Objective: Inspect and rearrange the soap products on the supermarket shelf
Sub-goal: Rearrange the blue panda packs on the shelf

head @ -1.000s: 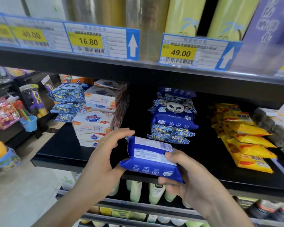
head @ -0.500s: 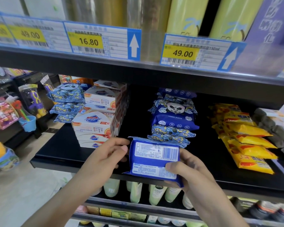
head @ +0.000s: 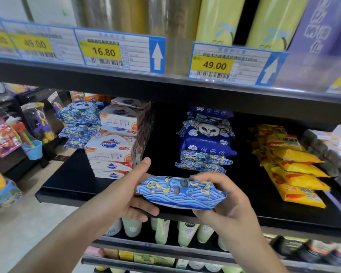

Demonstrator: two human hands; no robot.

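A blue soap packet (head: 182,192) with a wave pattern is held flat in front of the black shelf (head: 71,182). My left hand (head: 130,194) grips its left end, thumb on top and fingers below. My right hand (head: 222,205) grips its right end, fingers curled over the top edge. Behind it stands a stack of the same blue panda packets (head: 205,138). White boxed soaps (head: 116,146) are stacked to the left, with more blue packets (head: 79,123) beyond them.
Yellow soap packets (head: 291,166) lie in a row at the right, grey wrapped items (head: 327,152) beyond them. Price tags (head: 118,50) line the upper shelf edge. Bottles (head: 161,231) fill the shelf below. Toys (head: 12,134) hang at the far left.
The packet has been turned over: its barcode back faced me before, its wave-patterned side faces me now. Both hands stayed on its ends and sit slightly lower.
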